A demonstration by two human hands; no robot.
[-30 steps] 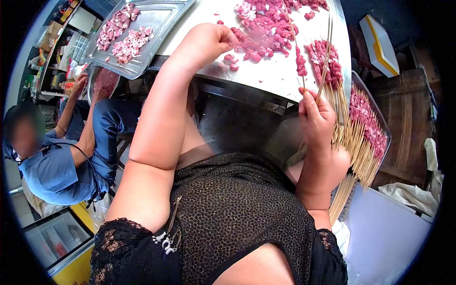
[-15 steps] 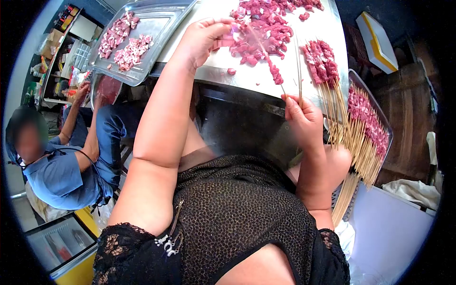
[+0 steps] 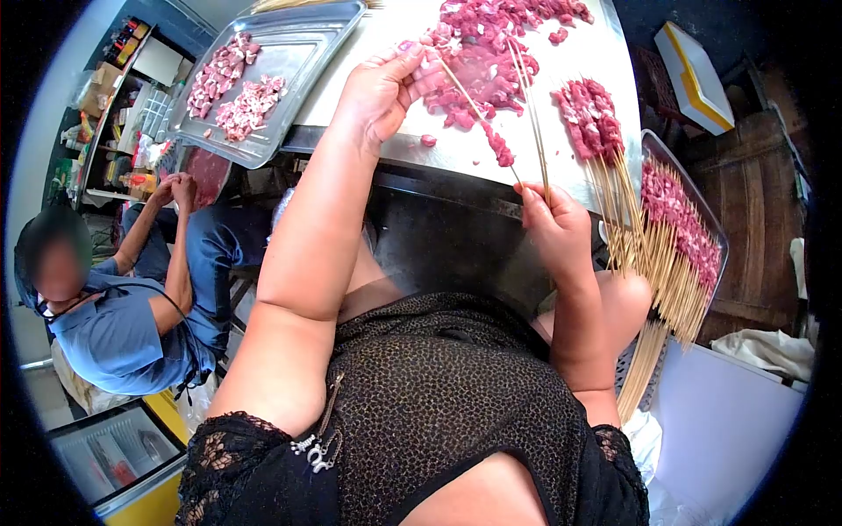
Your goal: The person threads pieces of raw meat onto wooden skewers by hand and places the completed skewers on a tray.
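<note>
My right hand (image 3: 557,219) is closed around the lower ends of several thin wooden skewers. One skewer (image 3: 460,86) slants up to the left with a few pieces of red meat (image 3: 498,145) threaded low on it. Bare skewers (image 3: 531,114) stick up beside it from the same hand. At the upper tip of the slanting skewer, my left hand (image 3: 390,92) pinches a small piece of meat, mostly hidden by the fingertips. A pile of cut raw meat (image 3: 482,66) lies on the pale tabletop (image 3: 395,140) just beyond.
Finished meat skewers (image 3: 589,118) lie at the table's right edge, above a tray of more skewers (image 3: 680,219). A metal tray (image 3: 307,48) with two heaps of meat stands at left. A seated person (image 3: 114,324) in blue works at far left; a white box (image 3: 695,77) stands at right.
My left hand has come slightly down and right, staying at the skewer's tip. The skewers in my right hand have shifted and lean more to the left. The other person's hands have come together.
</note>
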